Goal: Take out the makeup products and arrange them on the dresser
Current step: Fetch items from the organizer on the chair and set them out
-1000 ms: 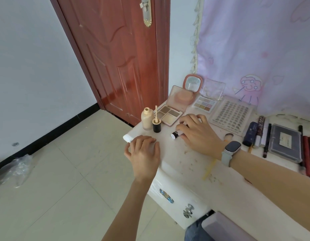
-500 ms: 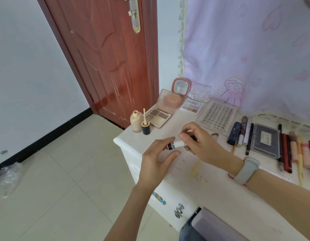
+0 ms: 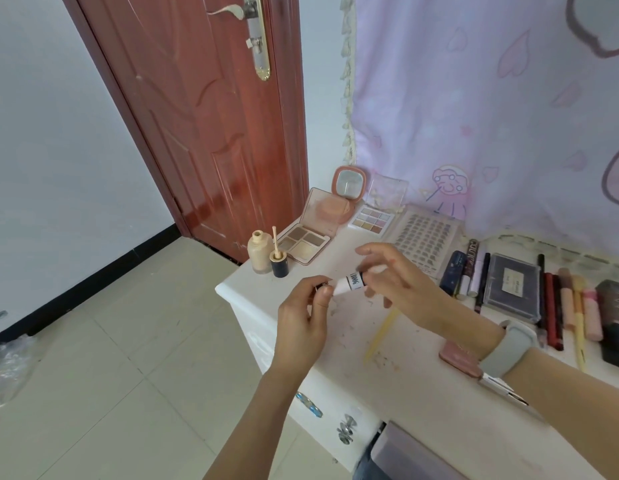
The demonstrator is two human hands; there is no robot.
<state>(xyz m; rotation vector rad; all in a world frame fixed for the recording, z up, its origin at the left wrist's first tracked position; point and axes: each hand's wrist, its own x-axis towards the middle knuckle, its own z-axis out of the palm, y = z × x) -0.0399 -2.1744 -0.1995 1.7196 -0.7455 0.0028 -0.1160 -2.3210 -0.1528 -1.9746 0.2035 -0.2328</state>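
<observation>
My right hand [image 3: 394,285] holds a small white tube with a dark band [image 3: 351,283] above the white dresser [image 3: 422,379]. My left hand [image 3: 303,317] pinches the tube's left end, where a small dark cap [image 3: 322,288] shows between thumb and finger. On the dresser stand a beige foundation bottle [image 3: 259,250], a dark cap with an applicator wand [image 3: 278,260], an open contour palette [image 3: 306,240], a pink compact mirror [image 3: 348,183] and an eyeshadow palette [image 3: 372,218].
A clear tray of false lashes [image 3: 424,237], a dark flat case [image 3: 512,287], mascaras and several pencils [image 3: 557,306] line the dresser's right side. A yellow stick [image 3: 382,332] and a pink case [image 3: 459,358] lie near my right wrist. A red door [image 3: 204,116] stands behind.
Both hands rose off the dresser top. My right hand lifted the tube, and my left hand came across to pinch its end.
</observation>
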